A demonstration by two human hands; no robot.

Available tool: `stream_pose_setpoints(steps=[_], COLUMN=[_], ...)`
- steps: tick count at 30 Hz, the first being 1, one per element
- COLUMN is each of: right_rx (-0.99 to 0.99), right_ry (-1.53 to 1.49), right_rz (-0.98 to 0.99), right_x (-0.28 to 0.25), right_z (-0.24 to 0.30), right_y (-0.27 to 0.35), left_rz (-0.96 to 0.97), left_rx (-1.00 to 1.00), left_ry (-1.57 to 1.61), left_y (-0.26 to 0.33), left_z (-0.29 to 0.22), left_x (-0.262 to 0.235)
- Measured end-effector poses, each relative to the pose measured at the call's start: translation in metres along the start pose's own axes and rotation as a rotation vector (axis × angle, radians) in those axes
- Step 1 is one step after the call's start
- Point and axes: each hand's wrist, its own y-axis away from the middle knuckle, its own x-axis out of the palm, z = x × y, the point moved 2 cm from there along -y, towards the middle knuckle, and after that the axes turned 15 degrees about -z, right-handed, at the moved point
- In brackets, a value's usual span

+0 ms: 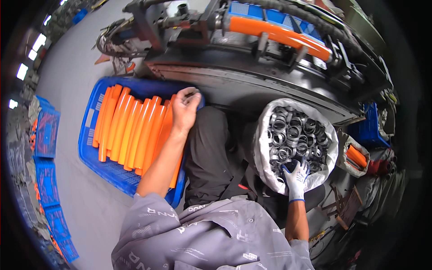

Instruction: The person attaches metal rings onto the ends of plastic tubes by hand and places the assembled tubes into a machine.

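My left hand (185, 107) is bare, its fingers curled toward the thumb, above the right rim of a blue plastic basket (85, 121). Whatever lies between those fingertips is too small to make out. Inside the basket, orange tubes (130, 130) lie side by side. My right hand (297, 179) wears a white glove with blue fingertips and reaches into a white sack (333, 155) of loose metal rings (294, 132). Its thumb and fingers are apart against the rings at the sack's near side; the fingertips are partly hidden.
Across the front stands a dark metal machine (220, 54), with one orange tube (279, 36) lying in it. Blue crates (45, 180) line the far left. At right are a small sack of orange pieces (355, 157), another blue crate (369, 126) and a wooden stool (346, 207).
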Motion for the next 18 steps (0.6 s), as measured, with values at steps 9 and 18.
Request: stream_pose_setpoints(steps=[9,18], right_rx=[0.007,-0.043], right_ry=[0.027,-0.011], right_rz=[0.011,0.104], right_x=[0.002,-0.009], right_z=[0.005,0.033], right_y=[0.001,-0.011], left_rz=[0.448,1.269], left_rx=[0.313,-0.220], left_ry=[-0.539,-2.019], left_y=[0.044,0.049], left_z=[0.023,0.340], left_x=[0.097,0.143])
